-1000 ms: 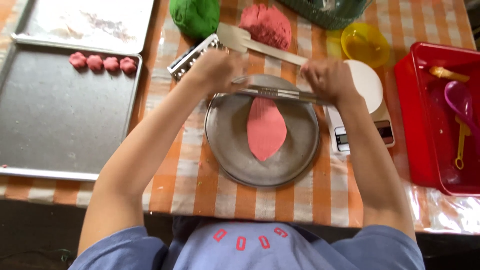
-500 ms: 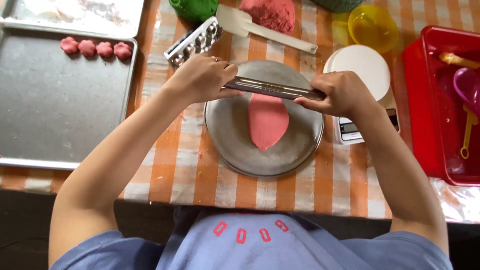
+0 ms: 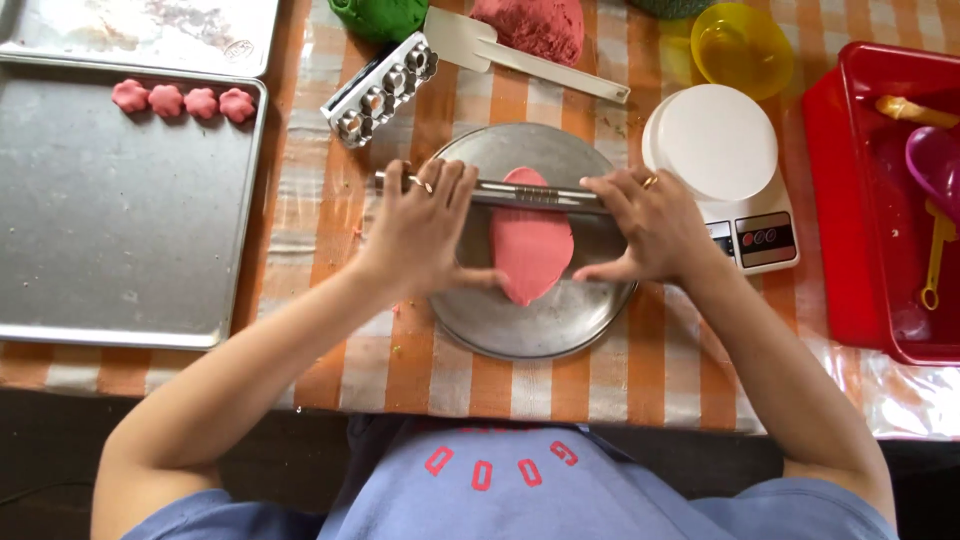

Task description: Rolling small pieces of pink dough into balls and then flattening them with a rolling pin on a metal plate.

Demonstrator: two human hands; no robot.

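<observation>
Steel rod: a thin metal rolling pin [image 3: 520, 193] lies crosswise over the upper part of the round plate, on top of the dough.
Left hand: left hand [image 3: 425, 232] lies palm down over the pin's left end, fingers spread flat and pressing, thumb stretched toward the dough; the forearm comes up from the lower left.
Right hand: right hand [image 3: 650, 225] covers the pin's right end the same way, fingers flat and together, thumb pointing inward, with a ring on one finger.
Pink dough: pink dough [image 3: 532, 245] is a smooth, flattened tongue shape, rounded at the top under the pin and tapering to a point toward the person.
Plate: round metal plate [image 3: 520, 325], dull grey with a shallow rim, rests on an orange-and-white checked tablecloth [image 3: 500, 385] under clear plastic.
Baking tray: a rectangular steel baking tray [image 3: 120, 240] on the left carries four small pink flower-shaped pieces [image 3: 183, 100] in a row along its far edge.
Cutter mould: a metal mould [image 3: 380, 88] with round cavities lies tilted beyond the plate.
Scale: a white kitchen scale [image 3: 722, 160] with a round platform sits just beside the right hand.
Scraper: a white plastic scraper [image 3: 520, 55] rests by a red dough lump [image 3: 535, 25].
</observation>
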